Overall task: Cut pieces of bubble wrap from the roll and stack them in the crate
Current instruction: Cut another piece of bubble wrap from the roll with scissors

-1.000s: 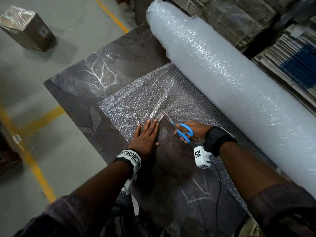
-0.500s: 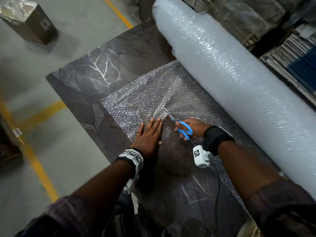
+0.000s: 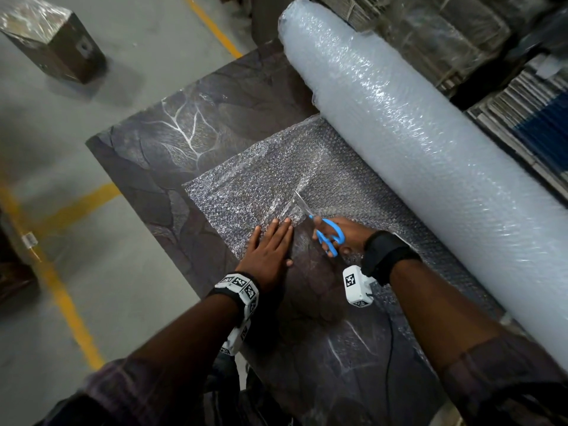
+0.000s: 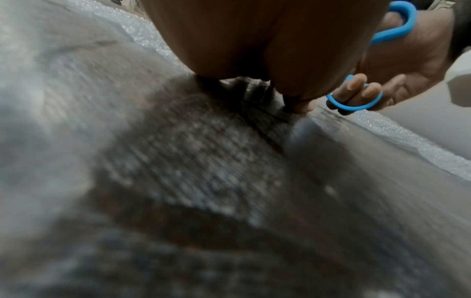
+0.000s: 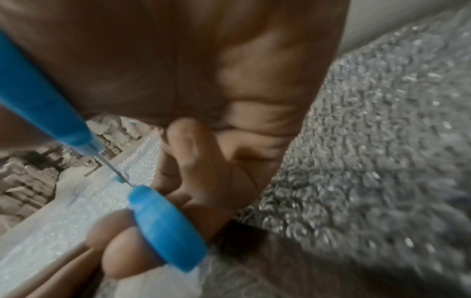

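Observation:
A big roll of bubble wrap [image 3: 415,142] lies along the right side of the dark patterned table [image 3: 172,142]. An unrolled sheet [image 3: 246,192] spreads from it over the tabletop. My left hand [image 3: 270,244] presses flat on the sheet's near edge, fingers straight. My right hand [image 3: 341,238] grips blue-handled scissors [image 3: 329,235], whose blades [image 3: 299,202] point away from me into the sheet just right of my left fingertips. In the right wrist view my fingers [image 5: 142,242] go through the blue handle loops [image 5: 165,227]. The left wrist view shows the blue loops [image 4: 354,100] beside my palm. No crate is in view.
A film-wrapped brown box [image 3: 52,41] stands on the grey floor at the upper left. Yellow floor lines [image 3: 61,290] run left of the table. Stacks of flat cardboard [image 3: 522,96] sit behind the roll on the right.
The scissors and my right hand have advanced away from me along the cut. My left hand has slid forward on the sheet beside them.

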`<state>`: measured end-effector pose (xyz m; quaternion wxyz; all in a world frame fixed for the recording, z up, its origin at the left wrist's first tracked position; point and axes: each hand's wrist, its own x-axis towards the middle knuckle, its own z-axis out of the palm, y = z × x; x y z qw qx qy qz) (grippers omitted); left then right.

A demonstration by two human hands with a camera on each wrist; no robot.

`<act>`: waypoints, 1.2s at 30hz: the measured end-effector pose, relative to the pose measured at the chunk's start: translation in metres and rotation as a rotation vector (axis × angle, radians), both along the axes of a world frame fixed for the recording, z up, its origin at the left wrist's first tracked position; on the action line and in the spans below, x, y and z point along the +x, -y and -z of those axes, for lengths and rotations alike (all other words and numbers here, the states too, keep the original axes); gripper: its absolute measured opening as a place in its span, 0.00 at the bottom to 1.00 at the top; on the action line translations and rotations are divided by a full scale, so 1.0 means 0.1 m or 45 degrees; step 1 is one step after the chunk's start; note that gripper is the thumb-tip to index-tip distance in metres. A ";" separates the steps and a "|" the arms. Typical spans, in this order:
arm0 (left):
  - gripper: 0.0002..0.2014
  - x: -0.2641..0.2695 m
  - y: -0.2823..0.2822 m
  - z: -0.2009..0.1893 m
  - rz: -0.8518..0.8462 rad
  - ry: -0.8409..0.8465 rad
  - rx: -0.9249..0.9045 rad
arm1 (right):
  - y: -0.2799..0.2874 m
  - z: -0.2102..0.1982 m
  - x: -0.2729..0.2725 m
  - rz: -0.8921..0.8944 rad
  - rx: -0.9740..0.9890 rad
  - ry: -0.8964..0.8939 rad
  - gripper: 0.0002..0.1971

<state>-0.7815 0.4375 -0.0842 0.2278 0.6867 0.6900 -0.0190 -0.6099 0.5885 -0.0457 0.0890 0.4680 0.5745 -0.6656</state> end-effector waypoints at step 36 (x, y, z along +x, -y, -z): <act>0.42 -0.07 0.04 0.06 0.030 0.082 0.037 | -0.15 -0.13 -0.15 -0.076 0.054 0.076 0.32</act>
